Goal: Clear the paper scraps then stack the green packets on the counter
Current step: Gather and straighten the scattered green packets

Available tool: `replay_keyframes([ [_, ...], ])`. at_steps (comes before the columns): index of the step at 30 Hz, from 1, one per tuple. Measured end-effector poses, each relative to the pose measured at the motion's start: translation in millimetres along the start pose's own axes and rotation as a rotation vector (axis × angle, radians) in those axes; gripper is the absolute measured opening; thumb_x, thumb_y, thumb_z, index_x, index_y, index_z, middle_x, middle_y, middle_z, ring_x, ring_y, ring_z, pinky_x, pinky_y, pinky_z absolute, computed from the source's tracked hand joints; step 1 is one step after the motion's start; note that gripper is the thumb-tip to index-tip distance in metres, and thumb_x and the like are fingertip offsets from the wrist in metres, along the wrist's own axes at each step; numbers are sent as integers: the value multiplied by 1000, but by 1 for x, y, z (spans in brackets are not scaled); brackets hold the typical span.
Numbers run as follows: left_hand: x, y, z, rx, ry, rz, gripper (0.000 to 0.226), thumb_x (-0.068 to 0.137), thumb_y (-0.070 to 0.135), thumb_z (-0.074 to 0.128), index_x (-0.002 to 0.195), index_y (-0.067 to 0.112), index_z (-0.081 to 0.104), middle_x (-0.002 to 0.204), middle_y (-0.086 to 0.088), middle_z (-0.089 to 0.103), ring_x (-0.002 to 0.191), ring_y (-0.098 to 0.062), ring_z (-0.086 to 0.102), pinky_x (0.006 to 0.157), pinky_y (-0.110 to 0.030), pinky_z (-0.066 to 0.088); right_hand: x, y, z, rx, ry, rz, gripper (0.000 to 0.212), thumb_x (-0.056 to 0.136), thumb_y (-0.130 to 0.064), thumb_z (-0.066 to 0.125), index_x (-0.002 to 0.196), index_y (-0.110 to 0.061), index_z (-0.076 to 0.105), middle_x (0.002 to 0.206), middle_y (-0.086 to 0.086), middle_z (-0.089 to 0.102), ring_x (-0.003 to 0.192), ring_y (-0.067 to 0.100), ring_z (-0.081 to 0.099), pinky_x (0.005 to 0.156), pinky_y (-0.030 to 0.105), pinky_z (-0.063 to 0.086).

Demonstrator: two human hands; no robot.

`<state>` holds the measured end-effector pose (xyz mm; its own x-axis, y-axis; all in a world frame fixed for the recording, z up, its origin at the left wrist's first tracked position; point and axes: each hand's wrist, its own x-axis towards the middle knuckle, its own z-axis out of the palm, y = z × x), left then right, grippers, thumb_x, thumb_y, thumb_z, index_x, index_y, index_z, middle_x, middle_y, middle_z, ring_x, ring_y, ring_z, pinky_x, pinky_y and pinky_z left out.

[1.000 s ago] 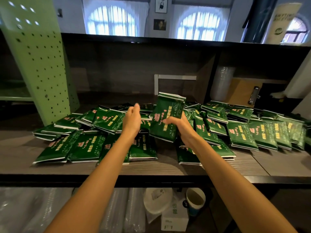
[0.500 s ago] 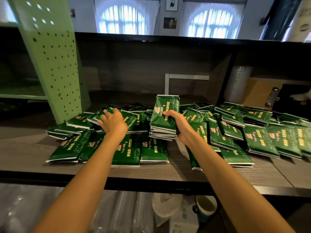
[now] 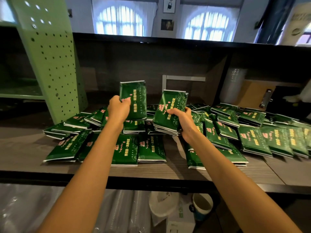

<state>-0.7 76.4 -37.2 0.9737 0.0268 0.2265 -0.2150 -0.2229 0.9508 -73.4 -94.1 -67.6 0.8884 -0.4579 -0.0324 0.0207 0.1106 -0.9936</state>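
Lifting a single flat green foil packet [image 3: 133, 100] clear of the heap, the left hand [image 3: 118, 110] has come up from where it lay half a second ago, pressed down on the scattered packets at the left of the pile. That packet now stands nearly upright in the air, pinched at its lower left edge between thumb and curled fingers. To judge by this, it is on its way to join the bundle at the right, so the stacking is in hand but far from finished.

From the head view, the right hand [image 3: 184, 122] is wrapped around a stack of several green packets [image 3: 169, 113], thumb across the front face, the bundle tilted back, its lower edge near or on the packets beneath.

The remaining loose green packets [image 3: 252, 133] lie overlapping across the grey wood-grain surface [image 3: 25, 148], from its left part to the far right. No paper scraps show on it.
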Motion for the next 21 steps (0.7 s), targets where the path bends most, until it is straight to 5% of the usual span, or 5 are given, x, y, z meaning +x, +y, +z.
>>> replay_keyframes([
  [3,-19,11,11,-269,-240,-7,11,94,15,52,85,16,58,82,1,62,73,-8,58,52,-8,44,-1,0,-9,-27,19,-21,97,74,-26,71,148,-25,9,136,0,41,125,21,41,108,45,30],
  [8,-50,16,49,-324,-398,-41,13,93,11,54,106,11,53,88,0,62,74,-8,60,60,-17,51,-7,1,-18,-6,23,-70,76,91,-19,55,149,-20,7,138,11,46,121,26,50,104,45,40],
  [14,-68,9,70,-370,-421,-73,24,93,12,54,112,12,39,102,-2,56,87,-10,56,71,-20,48,-24,2,-29,69,-103,-14,105,66,-69,64,148,-18,24,142,11,46,126,24,50,107,46,39],
  [17,-72,9,71,-320,-495,-13,23,94,12,53,111,14,38,100,-1,57,89,-10,58,75,-21,51,-29,6,-37,-50,-106,6,127,59,-48,78,150,-22,-6,151,7,30,137,26,32,114,50,23],
  [21,-66,2,66,-307,-347,-15,15,100,20,38,96,19,52,115,-11,61,105,-21,58,94,-37,47,-25,10,-41,-14,-23,-8,118,61,-27,76,149,-25,-2,141,6,39,129,27,40,111,50,29],
])
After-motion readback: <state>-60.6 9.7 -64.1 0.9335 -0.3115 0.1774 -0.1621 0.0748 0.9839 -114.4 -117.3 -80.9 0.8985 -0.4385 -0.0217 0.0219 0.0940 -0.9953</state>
